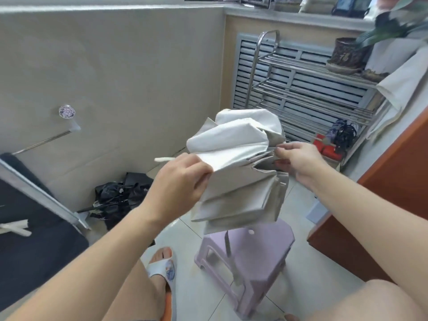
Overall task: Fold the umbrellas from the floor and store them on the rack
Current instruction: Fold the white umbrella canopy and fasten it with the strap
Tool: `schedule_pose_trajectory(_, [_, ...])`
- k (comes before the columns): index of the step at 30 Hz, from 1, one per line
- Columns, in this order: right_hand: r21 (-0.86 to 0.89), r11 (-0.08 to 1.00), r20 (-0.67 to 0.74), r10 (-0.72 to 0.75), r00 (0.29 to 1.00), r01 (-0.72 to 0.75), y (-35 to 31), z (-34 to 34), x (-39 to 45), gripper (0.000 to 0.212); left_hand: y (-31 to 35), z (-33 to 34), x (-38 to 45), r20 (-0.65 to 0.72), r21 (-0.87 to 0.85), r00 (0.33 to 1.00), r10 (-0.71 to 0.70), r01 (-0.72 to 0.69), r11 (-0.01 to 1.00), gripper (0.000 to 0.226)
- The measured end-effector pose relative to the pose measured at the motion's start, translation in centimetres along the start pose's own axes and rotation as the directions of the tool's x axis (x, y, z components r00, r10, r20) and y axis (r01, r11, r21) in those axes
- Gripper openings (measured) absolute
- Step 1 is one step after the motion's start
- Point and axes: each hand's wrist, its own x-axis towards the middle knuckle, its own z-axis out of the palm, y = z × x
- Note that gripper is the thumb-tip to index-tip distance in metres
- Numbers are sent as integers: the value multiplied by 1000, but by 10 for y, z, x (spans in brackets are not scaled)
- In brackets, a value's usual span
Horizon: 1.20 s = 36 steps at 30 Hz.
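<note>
- Your left hand (183, 179) pinches a fold of the white umbrella (240, 167), fingers curled on the cloth; your right hand (298, 158) pinches near a thin rib at the canopy's far side, thumb against fingertips
- The umbrella hangs in the air between both hands, above the lilac stool (250, 258); its panels are loosely pleated, not yet wrapped
- Pull each flap flat and lay all of them the same way round the shaft; keep the ribs together before you wind the cloth
- A black umbrella (120, 195) lies on the floor by the wall; the metal rack (308, 89) stands beyond, well apart
</note>
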Motion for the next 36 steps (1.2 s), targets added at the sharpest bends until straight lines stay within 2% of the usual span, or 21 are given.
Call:
schedule_pose_trajectory(3, [84,983,-49,169,984,-165,62,-20,-7,10,17,40,-29,117,11,991,68,-70,997,16])
schedule_pose_trajectory(5, [142,952,-36,279,959,-272,111,-33,-15,17,31,79,-56,243,6,967,76,-80,997,17])
schedule_pose_trajectory(9, [196,892,-26,420,907,-408,193,-53,-30,25,55,148,-115,486,-7,864,132,-147,989,32])
schedule_pose_trajectory(13, [74,878,53,469,881,-472,214,-68,-41,17,66,176,-148,616,-59,763,196,-203,977,27])
schedule_pose_trajectory(14, [41,876,36,480,876,-481,214,-71,-44,16,68,180,-150,649,-63,737,189,-196,979,28])
schedule_pose_trajectory(16, [-5,880,-99,471,876,-474,213,-77,-46,17,71,186,-153,724,-48,674,144,-159,986,27])
schedule_pose_trajectory(18, [-35,908,-232,399,887,-418,209,-80,-45,26,71,192,-156,804,-35,590,73,-75,997,25])
schedule_pose_trajectory(20, [-73,924,-261,346,901,-376,204,-80,-45,26,70,194,-154,903,-39,428,22,30,999,46])
schedule_pose_trajectory(22, [-118,914,-217,359,908,-389,202,-76,-46,21,76,186,-137,963,-34,271,-1,126,991,60])
schedule_pose_trajectory(25, [-192,893,-105,395,913,-408,213,-68,-52,23,82,159,-93,998,20,44,-38,351,936,59])
schedule_pose_trajectory(26, [-205,895,-78,388,918,-396,216,-66,-54,24,79,145,-76,998,55,-6,-57,400,915,57])
schedule_pose_trajectory(27, [-209,903,-61,372,926,-376,218,-65,-56,21,74,130,-59,996,87,-20,-87,424,901,54])
schedule_pose_trajectory(28, [-206,913,-55,349,935,-353,219,-65,-57,17,65,117,-42,991,116,12,-135,442,890,49])
schedule_pose_trajectory(29, [-200,921,-50,332,942,-335,218,-67,-58,14,57,107,-26,976,138,87,-201,471,871,40])
schedule_pose_trajectory(31, [-207,919,-7,341,940,-335,212,-72,-61,11,34,103,-7,886,159,282,-367,559,814,23])
schedule_pose_trajectory(32, [-233,910,31,359,933,-342,211,-75,-63,10,23,108,-2,817,159,356,-453,616,772,20])
schedule_pose_trajectory(33, [-271,895,66,384,921,-354,210,-77,-65,11,13,117,0,755,150,391,-527,679,718,20])
schedule_pose_trajectory(34, [-298,880,89,412,907,-370,210,-77,-67,12,6,128,0,718,139,384,-581,738,660,22])
schedule_pose_trajectory(36, [-264,877,103,439,893,-401,210,-75,-66,11,-5,155,-3,720,143,324,-613,796,588,31])
